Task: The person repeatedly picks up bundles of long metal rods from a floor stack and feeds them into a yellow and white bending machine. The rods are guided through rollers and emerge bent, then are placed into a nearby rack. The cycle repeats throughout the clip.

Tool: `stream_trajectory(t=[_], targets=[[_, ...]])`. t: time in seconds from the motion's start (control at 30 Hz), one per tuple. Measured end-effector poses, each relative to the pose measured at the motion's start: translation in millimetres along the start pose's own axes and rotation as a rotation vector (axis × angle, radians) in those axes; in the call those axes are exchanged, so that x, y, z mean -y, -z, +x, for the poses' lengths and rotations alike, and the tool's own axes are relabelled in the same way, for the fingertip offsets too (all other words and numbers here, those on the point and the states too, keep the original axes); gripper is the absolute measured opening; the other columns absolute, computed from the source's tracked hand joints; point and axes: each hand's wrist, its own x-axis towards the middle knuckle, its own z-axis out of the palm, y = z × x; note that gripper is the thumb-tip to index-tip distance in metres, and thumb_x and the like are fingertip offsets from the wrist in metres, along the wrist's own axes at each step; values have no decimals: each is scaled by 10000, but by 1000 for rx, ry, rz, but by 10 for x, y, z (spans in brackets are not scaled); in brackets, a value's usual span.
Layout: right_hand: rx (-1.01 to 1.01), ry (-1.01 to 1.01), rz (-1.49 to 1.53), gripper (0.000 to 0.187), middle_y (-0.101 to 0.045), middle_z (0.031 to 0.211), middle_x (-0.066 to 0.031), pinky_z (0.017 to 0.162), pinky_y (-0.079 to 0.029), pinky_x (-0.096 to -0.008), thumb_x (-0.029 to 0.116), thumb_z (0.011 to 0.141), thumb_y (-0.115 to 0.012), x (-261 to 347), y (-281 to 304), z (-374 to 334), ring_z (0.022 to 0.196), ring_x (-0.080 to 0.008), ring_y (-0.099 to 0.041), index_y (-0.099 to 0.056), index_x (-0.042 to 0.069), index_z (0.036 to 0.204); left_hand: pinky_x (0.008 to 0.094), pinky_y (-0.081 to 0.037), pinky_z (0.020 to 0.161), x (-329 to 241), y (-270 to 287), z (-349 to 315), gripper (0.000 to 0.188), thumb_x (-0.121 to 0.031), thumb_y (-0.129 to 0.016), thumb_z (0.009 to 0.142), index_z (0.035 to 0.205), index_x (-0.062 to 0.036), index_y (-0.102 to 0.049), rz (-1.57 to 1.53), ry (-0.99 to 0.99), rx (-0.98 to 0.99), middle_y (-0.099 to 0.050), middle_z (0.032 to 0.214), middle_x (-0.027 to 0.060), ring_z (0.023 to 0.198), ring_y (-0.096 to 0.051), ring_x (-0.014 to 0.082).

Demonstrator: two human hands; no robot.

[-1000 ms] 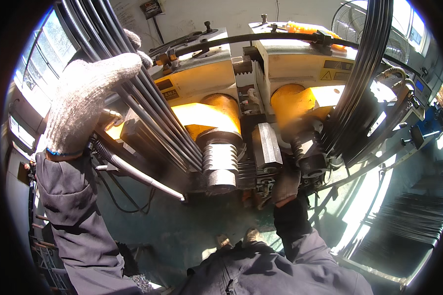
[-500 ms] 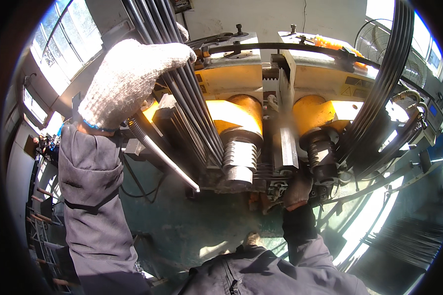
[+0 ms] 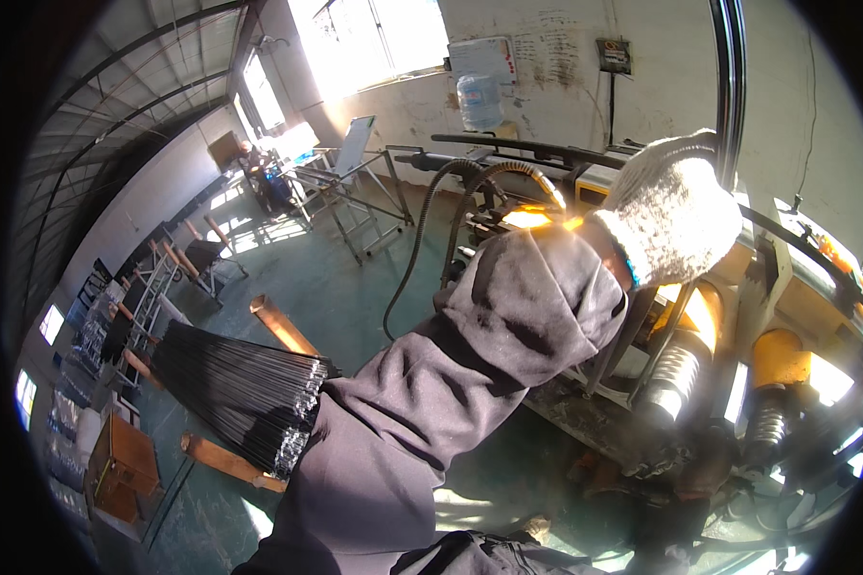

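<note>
My left hand (image 3: 671, 216), in a white knit glove, is raised at the upper right and closed around a bundle of dark curved rods (image 3: 727, 86) that rise to the top edge. My grey left sleeve (image 3: 470, 374) crosses the middle of the picture. Below the hand stands a yellow rolling machine (image 3: 786, 355) with ribbed steel rollers (image 3: 674, 376). My right hand (image 3: 697, 471) shows only as a dark shape low beside the rollers, in shadow. Its grip cannot be made out.
A stack of straight black rods (image 3: 240, 388) lies on wooden trestles (image 3: 225, 460) at the left. Black hoses (image 3: 430, 225) run over the green floor to the machine. A metal frame table (image 3: 350, 192), a water bottle (image 3: 477, 101) and a wooden box (image 3: 125, 465) stand farther off.
The view has swung left, so the machine now sits at the right edge and the workshop floor fills the left. My left hand stays on the rods, higher and farther right in the picture.
</note>
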Motion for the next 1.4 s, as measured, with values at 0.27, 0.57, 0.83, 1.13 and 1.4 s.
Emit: stream_trajectory(t=[0.27, 0.57, 0.83, 1.13, 1.4], targets=[[-188, 129, -131, 248, -754, 1097, -87, 791, -614, -344, 248, 1084, -703, -380, -177, -1110, 939, -207, -727, -744, 6, 1120, 374, -634, 950, -892, 1422, -1288, 225, -7, -774, 953, 1172, 37, -749, -409, 481, -307, -791, 1072, 111, 1010, -781, 241], [148, 235, -452, 283, -770, 1062, -104, 793, -614, -362, 257, 1100, -698, -1310, -687, -2694, 923, -226, -738, -759, -19, 1110, 354, -634, 958, -2519, 3883, -3143, 89, -45, -803, 1032, 1106, -42, -752, -855, 1603, -786, -795, 1059, 78, 1011, -765, 169], [647, 269, -585, 317, -785, 1031, -120, 796, -614, -379, 266, 1115, -693, -2241, -1280, -4025, 909, -243, -747, -772, -41, 1102, 328, -606, 915, -4455, 5770, -3815, 119, 18, -755, 1047, 1164, -2, -739, -130, 1683, -1141, -760, 1048, 49, 982, -728, 154], [1235, -194, -445, 312, -750, 927, -80, 733, -613, -385, 228, 1093, -767, -2595, -1751, -5971, 794, -227, -715, -750, -83, 1103, 363, -632, 871, -6733, 7169, -3225, 172, -29, -758, 1015, 1169, 37, -719, 796, 1804, -1436, -797, 1034, 141, 938, -784, 225], [1595, -306, -259, 244, -692, 924, -45, 659, -529, -297, 226, 1101, -715, -2180, -2030, -8695, 743, -146, -644, -680, -15, 1116, 438, -645, 810, -8307, 8670, -3160, 254, 34, -690, 983, 1227, 40, -620, 1010, 1368, -1718, -738, 968, 186, 854, -760, 326]])
